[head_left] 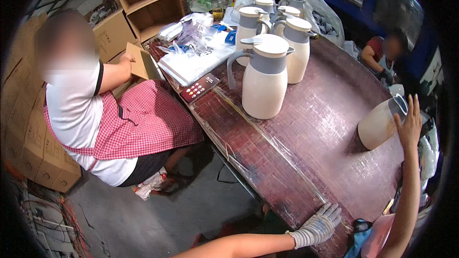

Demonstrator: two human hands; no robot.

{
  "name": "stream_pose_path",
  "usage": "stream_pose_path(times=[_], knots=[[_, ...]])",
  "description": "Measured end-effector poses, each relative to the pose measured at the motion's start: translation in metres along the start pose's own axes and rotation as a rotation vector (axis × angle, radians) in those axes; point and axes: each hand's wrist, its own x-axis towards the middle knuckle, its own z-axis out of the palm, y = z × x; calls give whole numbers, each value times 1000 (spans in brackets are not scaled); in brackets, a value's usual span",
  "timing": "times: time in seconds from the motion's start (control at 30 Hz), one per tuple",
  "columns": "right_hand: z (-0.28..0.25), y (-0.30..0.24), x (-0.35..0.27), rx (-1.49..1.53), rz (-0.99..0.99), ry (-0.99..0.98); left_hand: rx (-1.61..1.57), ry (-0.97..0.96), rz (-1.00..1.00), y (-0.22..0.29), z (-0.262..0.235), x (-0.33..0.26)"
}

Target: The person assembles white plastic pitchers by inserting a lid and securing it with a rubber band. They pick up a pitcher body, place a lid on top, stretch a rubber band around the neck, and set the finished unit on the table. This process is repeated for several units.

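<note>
My left hand (316, 226), in a striped grey glove, lies flat on the table near its front edge, fingers stretched out and holding nothing. On the right, my bare right hand (409, 123) is spread against the grey top of a cream jug (378, 125), with the thumb near its rim. That jug leans to the right in the picture; the hand hides its far side. A larger-looking cream jug (264, 93) with a grey collar, grey handle and white lid stands mid-table. Another lidded jug (297, 57) is just behind it, with several more beyond.
Clear plastic bags (191, 64) and a dark printed card (201, 87) lie along the left side of the dark red table (315, 148). A person in a checked apron (143, 114) sits left, by cardboard boxes (43, 148). Another person (382, 55) is at the far right.
</note>
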Motion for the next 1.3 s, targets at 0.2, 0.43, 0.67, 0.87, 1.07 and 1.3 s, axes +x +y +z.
stream_pose_path(times=[0.2, 0.43, 0.67, 0.87, 1.07, 1.3], knots=[[65, 28, -5, 278, 219, -261, -36, -13, 32, 3, 1, 5], [35, 14, -17, 424, 222, -205, -28, 36, 13, 6, 6, 1], [-57, -51, -107, 629, 302, 93, 174, -27, -21, 9, -5, 0], [-147, -34, -219, 816, 283, 55, -6, 177, -27, 6, -12, -12], [-300, 26, -399, 1218, 511, -41, -604, 771, -38, 6, -24, -143], [-390, -66, -437, 1418, 804, -777, -837, -74, 277, 74, -48, -131]])
